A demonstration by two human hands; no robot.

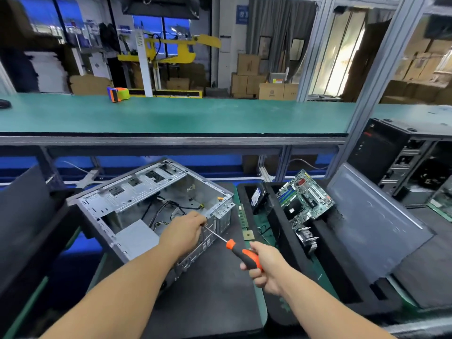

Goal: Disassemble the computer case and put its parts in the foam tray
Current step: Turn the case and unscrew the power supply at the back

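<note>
Right hand: your right hand [263,267] is wrapped round the orange-and-black handle of a slim steel-shafted screwdriver [241,253], the shaft slanting up and left toward the case's rear corner.
Left hand: your left hand [187,228] is curled at the rear edge of the case, fingers closed about the screwdriver tip; whether they pinch the tip or a screw, you cannot tell.
Case: the bare grey metal computer case [151,206] lies open side up on a black mat [215,289], its loose black cables [161,211] and silver power supply box [137,236] still inside.
Tray: the black foam tray [340,272] sits just right of the mat and already holds a green motherboard [304,199], a finned metal heatsink [308,237], a black hard drive [256,196] and a grey side panel [374,221].
Loose parts: a green memory stick [242,215] and a small square gold-topped processor chip [249,234] lie between case and tray.
Risk: the tip could slip off the screw and jab your left fingers, since they sit right at it; a freed screw could drop among the cables.
Edges: the case's sheet-metal rims are raw beside your left wrist; the mat's near edge is close under your forearms.
Room: the mat is open in front of the case; rightward, you must clear the chip and stick.
</note>
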